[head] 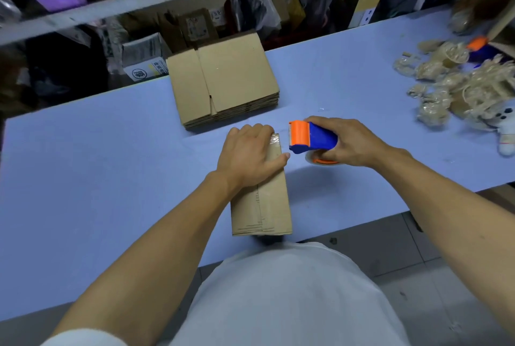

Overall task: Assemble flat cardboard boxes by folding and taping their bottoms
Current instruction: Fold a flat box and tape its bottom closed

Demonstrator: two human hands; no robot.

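A left hand presses flat on a cardboard box at the counter's near edge; the right hand grips a blue-and-orange tape dispenser just beside its taped end.

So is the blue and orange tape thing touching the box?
Apart. The head view shows blue table between the tape dispenser and the box.

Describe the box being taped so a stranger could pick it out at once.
Start at the blue table and look to its near edge, just in front of the person. The box being taped stands there under the left hand, clear tape shining at its far end, the tape dispenser just to its right. Unlike the stack of flat boxes farther back, it is folded up and stands alone.
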